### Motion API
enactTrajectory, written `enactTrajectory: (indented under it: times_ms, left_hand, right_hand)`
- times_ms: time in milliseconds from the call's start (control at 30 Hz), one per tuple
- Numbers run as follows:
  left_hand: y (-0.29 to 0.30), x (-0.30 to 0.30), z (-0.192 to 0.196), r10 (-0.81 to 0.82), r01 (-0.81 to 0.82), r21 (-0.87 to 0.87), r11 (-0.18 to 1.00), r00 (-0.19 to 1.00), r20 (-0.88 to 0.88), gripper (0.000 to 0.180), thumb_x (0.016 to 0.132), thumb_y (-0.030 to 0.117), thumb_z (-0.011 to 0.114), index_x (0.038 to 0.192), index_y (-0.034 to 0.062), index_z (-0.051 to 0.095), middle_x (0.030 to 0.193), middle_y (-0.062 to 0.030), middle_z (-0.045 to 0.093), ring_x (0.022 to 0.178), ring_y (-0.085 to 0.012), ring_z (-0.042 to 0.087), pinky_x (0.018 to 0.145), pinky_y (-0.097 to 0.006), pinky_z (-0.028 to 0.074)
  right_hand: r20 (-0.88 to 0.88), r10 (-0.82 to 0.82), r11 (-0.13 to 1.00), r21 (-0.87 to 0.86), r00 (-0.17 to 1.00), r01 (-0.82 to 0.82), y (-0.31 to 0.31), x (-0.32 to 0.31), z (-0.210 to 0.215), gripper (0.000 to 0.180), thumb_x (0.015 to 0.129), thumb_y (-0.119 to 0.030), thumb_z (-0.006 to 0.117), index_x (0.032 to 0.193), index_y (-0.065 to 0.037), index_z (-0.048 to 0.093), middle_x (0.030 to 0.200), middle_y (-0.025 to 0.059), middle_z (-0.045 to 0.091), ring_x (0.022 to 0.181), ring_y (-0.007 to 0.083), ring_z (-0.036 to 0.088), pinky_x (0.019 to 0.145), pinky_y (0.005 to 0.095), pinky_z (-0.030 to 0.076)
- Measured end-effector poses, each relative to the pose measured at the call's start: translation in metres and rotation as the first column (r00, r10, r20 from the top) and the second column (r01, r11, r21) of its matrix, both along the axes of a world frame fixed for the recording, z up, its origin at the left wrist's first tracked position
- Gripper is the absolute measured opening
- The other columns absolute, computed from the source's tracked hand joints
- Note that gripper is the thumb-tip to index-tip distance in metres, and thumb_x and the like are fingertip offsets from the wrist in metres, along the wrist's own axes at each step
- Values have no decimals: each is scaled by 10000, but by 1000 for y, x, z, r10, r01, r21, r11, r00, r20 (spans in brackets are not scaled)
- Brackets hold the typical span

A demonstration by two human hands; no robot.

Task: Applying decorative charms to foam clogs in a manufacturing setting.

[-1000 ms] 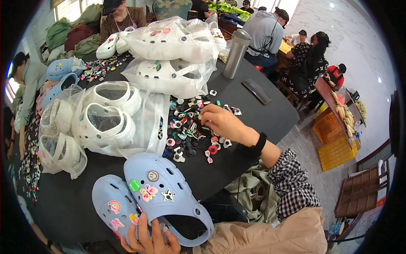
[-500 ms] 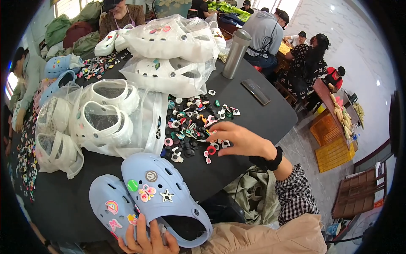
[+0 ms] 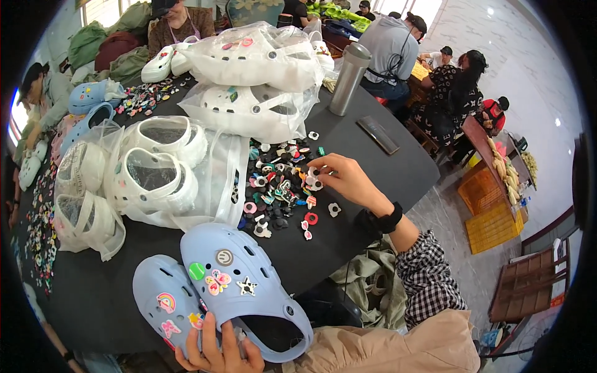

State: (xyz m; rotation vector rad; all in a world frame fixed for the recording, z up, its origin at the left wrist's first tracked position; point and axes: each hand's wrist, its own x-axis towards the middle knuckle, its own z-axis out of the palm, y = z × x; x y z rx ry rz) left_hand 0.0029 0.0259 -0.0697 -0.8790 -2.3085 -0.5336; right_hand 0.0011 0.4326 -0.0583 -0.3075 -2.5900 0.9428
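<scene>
Right hand [image 3: 348, 180] pinching a small white charm [image 3: 313, 180] over the charm pile [image 3: 280, 186] mid-tabletop [image 3: 385, 180]. Tiny, light, probably stiff plastic, best nipped by the edges. Left hand [image 3: 217, 351] curled around the heel of a soft blue clog [image 3: 242, 286] at the near edge. Dark matte top, crowded busy workroom.

Left hand [image 3: 217, 351] low and near, fingers curled up. Right arm stretched out, right hand [image 3: 345, 180] pinching with fingertips.

The left hand [image 3: 217, 351] is cut off by the lower edge, wrist unseen
</scene>
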Motion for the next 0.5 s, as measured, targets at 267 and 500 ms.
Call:
enactTrajectory:
  times_ms: [267, 500]
  left_hand:
    - [0, 1, -1, 7, -7, -2, 1000, 1000, 11, 364, 973, 381, 505, 1059, 136, 759, 1308, -59, 657, 1242, -305, 490, 1096, -549, 225]
    - [0, 1, 0, 9, -9, -5, 1000, 1000, 18, 373, 976, 388, 497, 1072, 143, 762, 1311, -47, 657, 1246, -291, 493, 1108, -541, 209]
  right_hand:
    - [1, -44, 994, -95, 999, 44, -2, 13, 5, 342, 836, 51, 668, 1174, 2, 679, 1094, 149, 680, 938, 228, 716, 834, 348, 573]
    - [57, 56, 992, 109, 997, -62, -1, 13, 3, 300, 830, 53, 662, 1123, -11, 683, 1068, 142, 657, 897, 255, 676, 811, 371, 562]
